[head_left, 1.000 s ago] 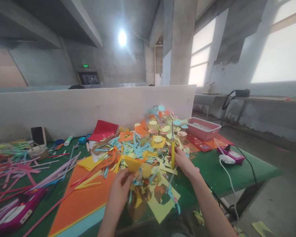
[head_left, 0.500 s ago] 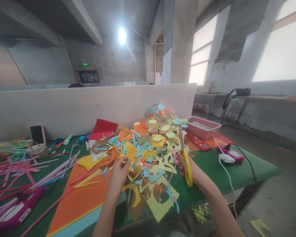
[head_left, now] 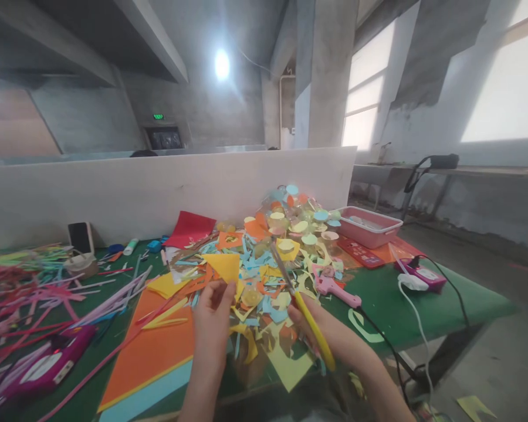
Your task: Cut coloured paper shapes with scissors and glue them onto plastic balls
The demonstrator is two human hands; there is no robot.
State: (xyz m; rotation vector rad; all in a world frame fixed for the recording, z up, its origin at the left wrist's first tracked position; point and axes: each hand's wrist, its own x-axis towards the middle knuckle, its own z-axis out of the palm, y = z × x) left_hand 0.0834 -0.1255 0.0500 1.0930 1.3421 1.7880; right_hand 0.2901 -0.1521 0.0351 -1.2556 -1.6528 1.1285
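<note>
My left hand (head_left: 215, 305) pinches a piece of yellow paper (head_left: 225, 266) by its lower edge, above the scrap pile. In my right hand (head_left: 310, 322) is a pair of scissors (head_left: 305, 313) with yellow handles, its blades pointing up and left, apart from the yellow paper. Below and between both hands lies a heap of cut paper scraps (head_left: 273, 308) in blue, yellow, orange and pale green. A pink glue gun (head_left: 337, 288) with a black cord rests right of the scissors.
Clear balls topped with paper discs (head_left: 293, 214) are piled at the back. A pink basket (head_left: 369, 228) stands behind right. Orange sheets (head_left: 152, 351) lie left, near purple devices (head_left: 48, 366) and coloured strips (head_left: 39, 299). A white board (head_left: 167, 187) closes the far side.
My right hand has brought the scissors left and down, closer to the left hand, uncovering the glue gun. The yellow paper has turned in my left hand. The view has shifted slightly.
</note>
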